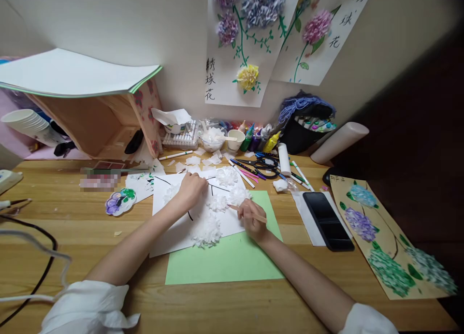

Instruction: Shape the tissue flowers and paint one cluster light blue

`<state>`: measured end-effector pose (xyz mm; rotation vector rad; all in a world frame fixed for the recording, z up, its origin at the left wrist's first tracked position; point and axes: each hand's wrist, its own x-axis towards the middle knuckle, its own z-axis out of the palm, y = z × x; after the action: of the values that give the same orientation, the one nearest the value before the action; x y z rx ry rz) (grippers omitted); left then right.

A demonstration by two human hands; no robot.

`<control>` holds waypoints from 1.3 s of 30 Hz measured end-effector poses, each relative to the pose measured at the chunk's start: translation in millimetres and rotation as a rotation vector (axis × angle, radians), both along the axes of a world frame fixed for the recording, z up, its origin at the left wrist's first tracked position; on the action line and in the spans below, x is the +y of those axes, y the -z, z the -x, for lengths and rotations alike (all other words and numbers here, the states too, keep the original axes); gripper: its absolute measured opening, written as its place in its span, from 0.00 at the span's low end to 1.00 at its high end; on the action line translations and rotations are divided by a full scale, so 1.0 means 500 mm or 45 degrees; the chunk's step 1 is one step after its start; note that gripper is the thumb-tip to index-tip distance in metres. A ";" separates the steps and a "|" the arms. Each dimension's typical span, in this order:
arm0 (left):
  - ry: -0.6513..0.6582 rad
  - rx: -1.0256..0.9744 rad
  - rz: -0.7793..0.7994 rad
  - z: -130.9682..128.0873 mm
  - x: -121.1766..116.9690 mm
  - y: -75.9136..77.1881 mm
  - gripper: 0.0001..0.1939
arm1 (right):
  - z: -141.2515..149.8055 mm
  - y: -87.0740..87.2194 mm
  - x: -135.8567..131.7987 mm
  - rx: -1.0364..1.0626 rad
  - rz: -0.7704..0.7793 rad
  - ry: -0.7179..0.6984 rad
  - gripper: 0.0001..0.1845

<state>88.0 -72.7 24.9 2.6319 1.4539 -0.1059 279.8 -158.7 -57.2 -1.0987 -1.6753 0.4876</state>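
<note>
My right hand [253, 219] is closed around a flat wooden craft stick [260, 218], whose tip points left at the white paper flowers. Beneath both hands lies a white sheet [163, 237] with black drawn stems. Raised clusters of white paper petals stand on it: a large one [206, 230] at the front, a smaller one [218, 203] in the middle and another [226, 176] at the back. My left hand [193, 191] rests over the sheet's middle, fingers bent down and drawn together; what they hold, if anything, is hidden. Light green paper [224, 264] sits under the sheet.
Torn paper scraps [194, 160], a bowl of white pieces [213, 139], a paper cup [236, 139], paint bottles [255, 141] and scissors [266, 167] line the back. A phone [328, 221] and finished flower picture [377, 242] lie right; a paint palette [121, 201] and cables [54, 247] are left.
</note>
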 end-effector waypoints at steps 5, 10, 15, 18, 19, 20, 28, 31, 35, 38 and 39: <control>-0.200 -0.131 -0.108 0.026 0.061 -0.004 0.10 | -0.011 0.010 0.006 0.324 0.062 0.176 0.16; -0.333 -0.142 -0.129 0.030 0.134 0.016 0.13 | -0.008 0.013 0.013 0.466 0.133 0.176 0.16; -0.175 -0.217 0.033 0.003 0.160 0.036 0.10 | -0.010 0.023 0.010 0.483 0.164 0.144 0.16; -0.104 -0.261 0.072 -0.009 0.162 0.051 0.10 | -0.012 0.026 0.010 0.486 0.173 0.143 0.16; -0.100 -0.271 0.069 -0.010 0.162 0.056 0.09 | -0.012 0.026 0.010 0.486 0.175 0.142 0.16; -0.102 -0.280 0.063 -0.011 0.163 0.061 0.09 | -0.013 0.026 0.010 0.486 0.176 0.142 0.16; -0.103 -0.354 0.062 0.006 0.166 0.079 0.05 | -0.013 0.025 0.010 0.478 0.182 0.127 0.16; -0.117 -0.383 0.037 0.011 0.166 0.077 0.07 | -0.012 0.025 0.009 0.478 0.182 0.129 0.16; -0.098 -0.409 0.030 0.007 0.171 0.081 0.07 | -0.012 0.026 0.009 0.475 0.184 0.127 0.15; -0.088 -0.410 0.054 0.001 0.177 0.092 0.06 | -0.012 0.025 0.009 0.471 0.178 0.128 0.16; -0.092 -0.410 0.060 -0.001 0.179 0.095 0.06 | -0.012 0.025 0.009 0.469 0.175 0.128 0.16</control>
<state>88.4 17.0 -22.8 2.4152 1.4118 0.2739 285.8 -154.3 -69.8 -1.1091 -1.2745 0.7023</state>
